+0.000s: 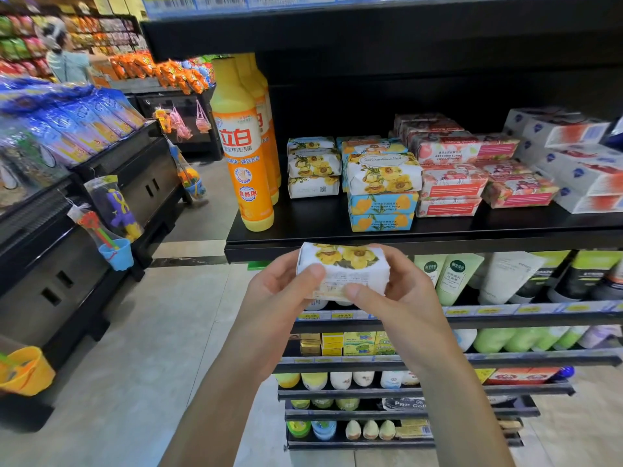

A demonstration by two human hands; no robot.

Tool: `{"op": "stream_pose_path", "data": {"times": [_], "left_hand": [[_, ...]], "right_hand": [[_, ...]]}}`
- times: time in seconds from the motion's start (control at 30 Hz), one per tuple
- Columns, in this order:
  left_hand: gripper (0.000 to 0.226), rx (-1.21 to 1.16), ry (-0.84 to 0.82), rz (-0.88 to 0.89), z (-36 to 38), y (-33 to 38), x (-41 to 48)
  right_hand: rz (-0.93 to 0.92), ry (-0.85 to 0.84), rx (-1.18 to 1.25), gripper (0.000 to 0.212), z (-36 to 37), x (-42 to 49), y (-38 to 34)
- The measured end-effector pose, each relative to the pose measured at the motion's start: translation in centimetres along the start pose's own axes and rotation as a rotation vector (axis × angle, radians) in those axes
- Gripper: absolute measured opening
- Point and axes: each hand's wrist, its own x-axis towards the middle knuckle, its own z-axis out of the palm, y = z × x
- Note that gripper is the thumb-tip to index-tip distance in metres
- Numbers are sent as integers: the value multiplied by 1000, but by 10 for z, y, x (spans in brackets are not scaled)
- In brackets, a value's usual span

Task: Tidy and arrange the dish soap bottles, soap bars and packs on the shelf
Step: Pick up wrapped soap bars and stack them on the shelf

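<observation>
Left hand point(276, 291) and right hand point(401, 291) both gripped one soap bar point(344, 267) (white wrap, yellow flowers), thumbs on its near face | bar held just in front of the shelf point(472, 230) front edge, off it | dish soap bottles point(242, 146) stood at shelf's left end | soap stacks point(382, 183) mid-shelf | boxed packs point(573, 156) at right end

Black shelf point(472, 227), edge just above the fingers point(315, 272): orange dish soap bottles point(247, 153) are stood above-left of them, yellow-flowered soap bars point(313, 166) and blue-yellow packs point(382, 210) are stacked directly above, and pink packs point(451, 187) and white boxes point(580, 170) are piled above-right.
</observation>
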Motion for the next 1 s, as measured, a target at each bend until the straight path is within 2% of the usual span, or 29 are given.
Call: {"op": "stream_pose_path", "data": {"times": [0.1,0.23,0.43,0.63,0.87,1.0], "left_hand": [[69,-11,-3,-22,0,1,0],[73,-10,1,-35,0,1,0],[63,14,25,-28,0,-2,0],[60,21,81,-26,0,-9,2],[70,-2,39,10,-1,-10,3],[76,20,-18,1,-4,-9,5]], "right_hand": [[-29,-11,-24,46,-2,0,0],[-47,-37,-31,50,-1,-1,-2],[14,-72,-31,58,0,-1,-3],[172,6,-40,68,4,1,2],[160,40,12,54,3,0,2],[97,33,39,65,0,0,0]]}}
